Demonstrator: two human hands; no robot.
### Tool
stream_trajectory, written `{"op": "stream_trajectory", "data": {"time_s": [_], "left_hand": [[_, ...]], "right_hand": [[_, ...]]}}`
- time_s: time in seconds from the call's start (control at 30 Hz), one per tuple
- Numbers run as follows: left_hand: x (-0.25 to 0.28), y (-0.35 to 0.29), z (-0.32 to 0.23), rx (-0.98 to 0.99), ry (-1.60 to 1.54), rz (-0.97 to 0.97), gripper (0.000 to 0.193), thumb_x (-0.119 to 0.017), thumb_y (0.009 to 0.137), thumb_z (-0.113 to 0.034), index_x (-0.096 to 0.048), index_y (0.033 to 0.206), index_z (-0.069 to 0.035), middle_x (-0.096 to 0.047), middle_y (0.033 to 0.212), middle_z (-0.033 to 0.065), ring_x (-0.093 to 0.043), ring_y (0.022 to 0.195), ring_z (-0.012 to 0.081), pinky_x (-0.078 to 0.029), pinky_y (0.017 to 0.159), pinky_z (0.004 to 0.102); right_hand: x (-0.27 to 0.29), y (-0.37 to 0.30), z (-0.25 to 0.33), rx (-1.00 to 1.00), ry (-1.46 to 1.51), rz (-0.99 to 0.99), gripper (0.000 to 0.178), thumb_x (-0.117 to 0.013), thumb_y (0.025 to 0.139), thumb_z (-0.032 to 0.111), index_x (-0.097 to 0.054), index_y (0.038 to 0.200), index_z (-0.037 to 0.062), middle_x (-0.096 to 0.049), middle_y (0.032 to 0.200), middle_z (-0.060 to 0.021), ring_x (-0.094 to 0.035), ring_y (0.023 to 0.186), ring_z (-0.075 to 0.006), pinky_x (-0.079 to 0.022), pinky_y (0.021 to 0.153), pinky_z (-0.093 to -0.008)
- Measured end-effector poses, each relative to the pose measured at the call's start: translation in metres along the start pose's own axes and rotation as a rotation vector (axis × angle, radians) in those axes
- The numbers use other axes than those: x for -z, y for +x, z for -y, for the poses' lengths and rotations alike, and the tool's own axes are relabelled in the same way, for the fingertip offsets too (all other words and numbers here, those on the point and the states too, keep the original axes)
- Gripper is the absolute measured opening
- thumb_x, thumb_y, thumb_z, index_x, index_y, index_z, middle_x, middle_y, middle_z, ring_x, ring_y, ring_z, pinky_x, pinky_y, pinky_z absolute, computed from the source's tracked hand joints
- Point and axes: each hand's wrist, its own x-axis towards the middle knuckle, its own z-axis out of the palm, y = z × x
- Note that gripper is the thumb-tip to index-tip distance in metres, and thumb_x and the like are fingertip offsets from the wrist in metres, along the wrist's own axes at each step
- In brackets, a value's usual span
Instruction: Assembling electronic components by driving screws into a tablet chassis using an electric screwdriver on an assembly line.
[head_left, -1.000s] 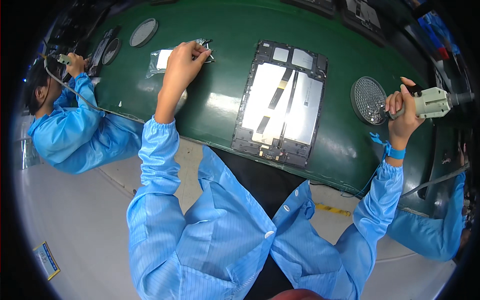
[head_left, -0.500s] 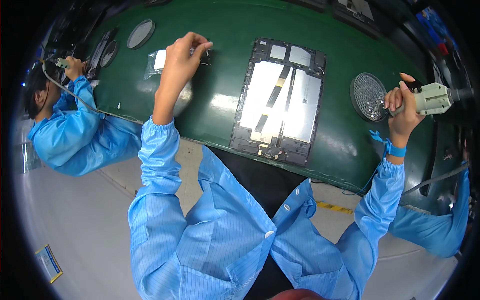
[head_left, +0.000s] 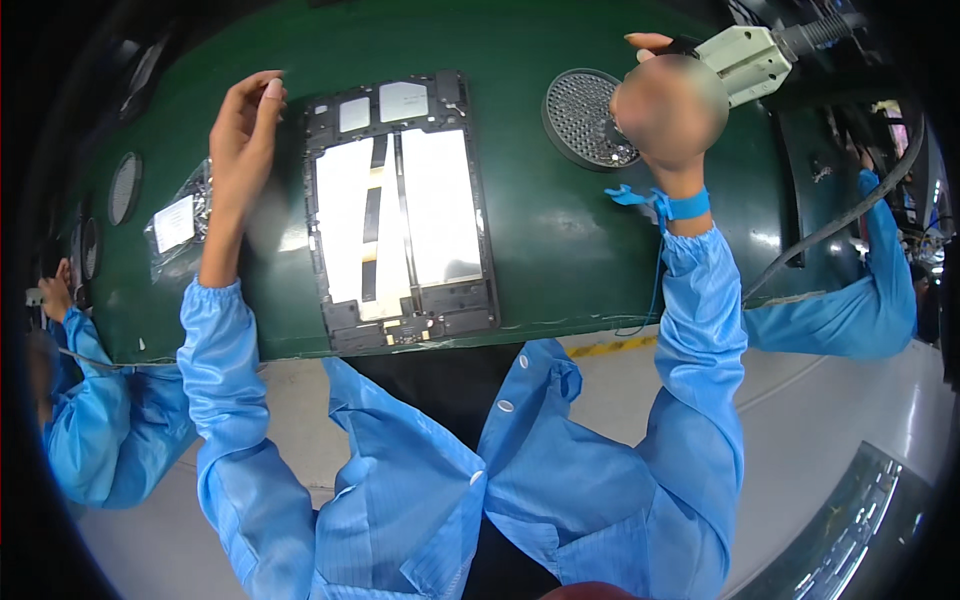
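Note:
An opened tablet (head_left: 448, 200) lies on the bench in front of me, its silver battery panels, dark frame and flat cables showing. My left hand (head_left: 242, 135) hovers beside its upper left edge, thumb and fingers pinched together; whatever may be between the fingertips is too small to make out. My right hand (head_left: 670, 110) is wrapped round a pale green electric screwdriver (head_left: 745, 65), at the right rim of a round dimpled dish (head_left: 580, 115). Small shiny screws (head_left: 618, 152) lie in that dish, partly covered by the hand. The driver's tip cannot be seen.
A clear plastic bag (head_left: 180, 222) with a white label lies left of my left forearm. Another round dish (head_left: 124, 188) is farther left. A grey cable (head_left: 850, 215) hangs at the right. Co-workers' blue sleeves (head_left: 120, 420) show at both sides. The green bench (head_left: 560, 270) ends near my waist.
The view has swung right, so the bench things appear farther left. My left hand has moved from over the plastic bag to beside the tablet. My right hand still holds the screwdriver by the dish.

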Motion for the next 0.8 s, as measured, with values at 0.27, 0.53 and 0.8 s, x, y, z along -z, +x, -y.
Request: {"op": "stream_trajectory", "data": {"time_s": [0.27,0.53,0.8], "left_hand": [[-0.001,-0.002,-0.006,-0.061,-0.029,-0.062,0.028,-0.059,0.1,-0.018,-0.063,0.119,0.002,-0.069,0.106,0.0109,-0.066,0.1,0.0151,-0.051,0.088,0.0248],[0.002,-0.007,-0.011,0.1,-0.028,-0.004,0.027,-0.065,0.096,-0.019,-0.069,0.114,0.0,-0.071,0.109,0.0088,-0.065,0.102,0.0147,-0.05,0.092,0.0281],[0.005,-0.009,-0.01,0.108,0.041,0.015,0.028,-0.066,0.095,-0.022,-0.071,0.117,-0.006,-0.07,0.109,0.0034,-0.062,0.095,0.012,-0.049,0.089,0.0258]], "right_hand": [[-0.001,0.005,0.001,0.048,-0.011,-0.014,0.024,-0.05,0.093,0.013,-0.058,0.104,-0.0075,-0.035,0.054,-0.0005,-0.037,0.042,-0.012,-0.037,0.044,-0.0316],[0.003,0.002,-0.006,0.054,-0.025,0.011,0.025,-0.05,0.093,0.014,-0.058,0.105,-0.0063,-0.035,0.053,-0.0003,-0.036,0.042,-0.0116,-0.038,0.044,-0.0312],[0.004,0.002,-0.006,0.097,-0.008,0.045,0.025,-0.049,0.094,0.015,-0.059,0.106,-0.0051,-0.034,0.053,0.0004,-0.037,0.042,-0.0113,-0.038,0.044,-0.031]]}}
